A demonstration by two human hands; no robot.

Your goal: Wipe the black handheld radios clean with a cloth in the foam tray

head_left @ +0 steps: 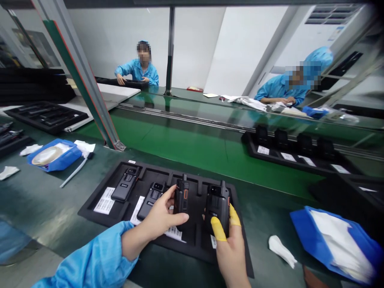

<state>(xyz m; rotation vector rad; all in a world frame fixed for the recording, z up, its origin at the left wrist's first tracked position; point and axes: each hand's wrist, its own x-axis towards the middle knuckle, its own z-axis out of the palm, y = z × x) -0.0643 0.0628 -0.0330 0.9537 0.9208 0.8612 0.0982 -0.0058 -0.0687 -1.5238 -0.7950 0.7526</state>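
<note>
My left hand (162, 216) is closed around a black handheld radio (183, 200), turned edge-on so that an orange-ringed side button shows. In my right hand (230, 244), which wears yellow finger cots on the thumb and a finger, is another black radio (216, 204), its back with the camera facing me. Both are over a black foam tray (120, 218) with cut-out slots. Two more radios lie in its left slots: one at the far left (125, 185), and one (150, 200) partly hidden by my left hand. White printed label sheets (104, 201) lie beside them.
A blue bin (55, 156) with a tape roll is at left, and another blue bin (306, 232) with white cloths at right. A green belt (180, 140) runs behind, carrying a loaded black tray (252, 150). A metal post (81, 80) rises at left. Two co-workers sit opposite.
</note>
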